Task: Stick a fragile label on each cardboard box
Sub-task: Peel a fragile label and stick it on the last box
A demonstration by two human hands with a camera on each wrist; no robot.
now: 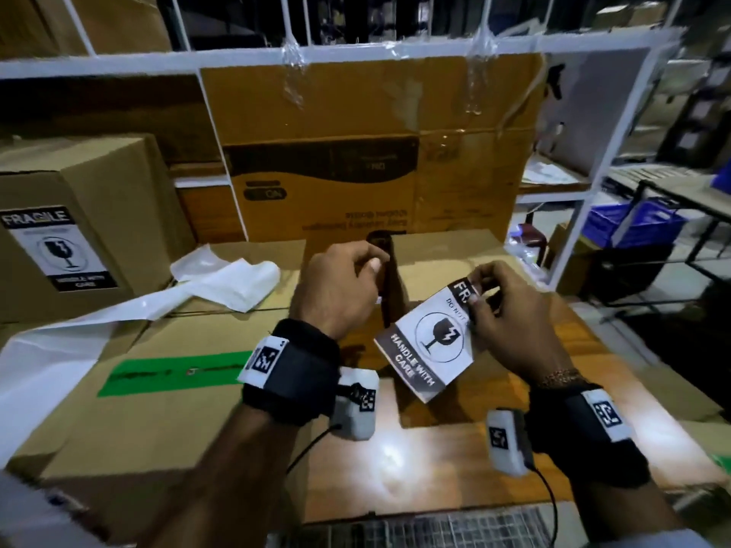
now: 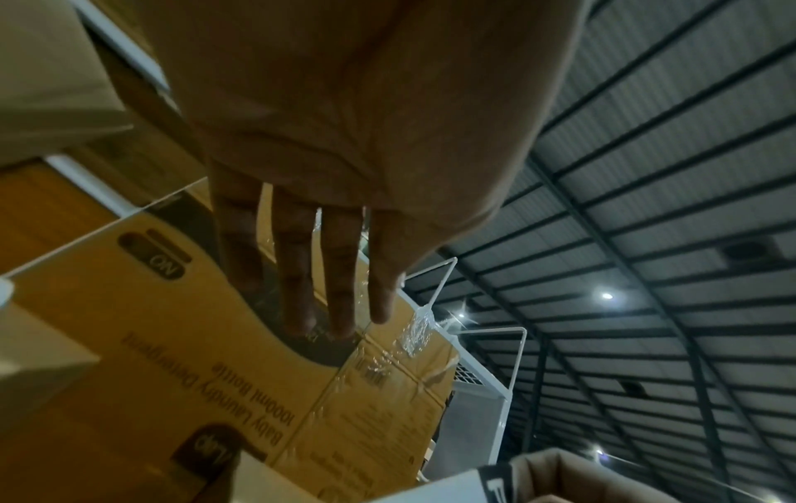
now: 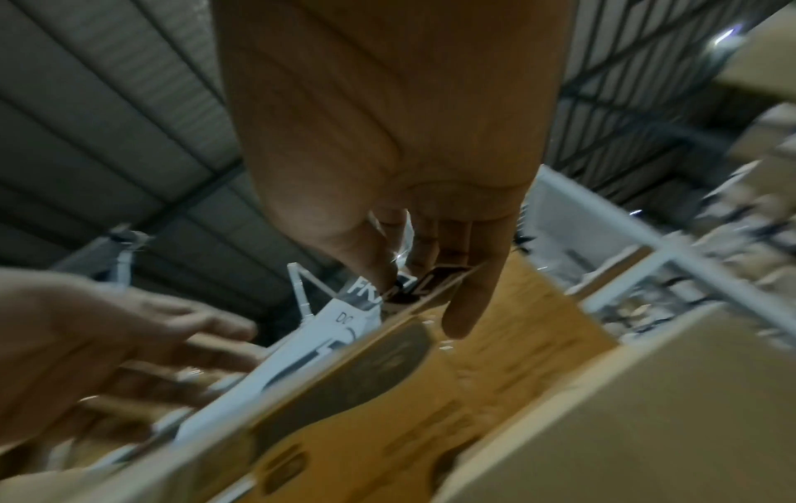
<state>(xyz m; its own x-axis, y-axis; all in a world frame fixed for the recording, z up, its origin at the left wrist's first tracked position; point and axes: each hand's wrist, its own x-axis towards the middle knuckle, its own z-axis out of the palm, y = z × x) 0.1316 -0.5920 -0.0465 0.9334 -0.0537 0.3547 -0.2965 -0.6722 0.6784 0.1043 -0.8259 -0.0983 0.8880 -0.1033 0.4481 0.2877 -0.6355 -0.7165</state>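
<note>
Showing broken-glass symbol: fragile label [image 1: 429,346]

Held label [image 1: 429,342] reads "HANDLE WITH CARE"; left box's sticker [image 1: 55,249] "FRAGILE"

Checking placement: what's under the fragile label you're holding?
Below the label, pinched by the right hand, lies a cardboard box top with a dark gap; the patch directly beneath is hidden.
</note>
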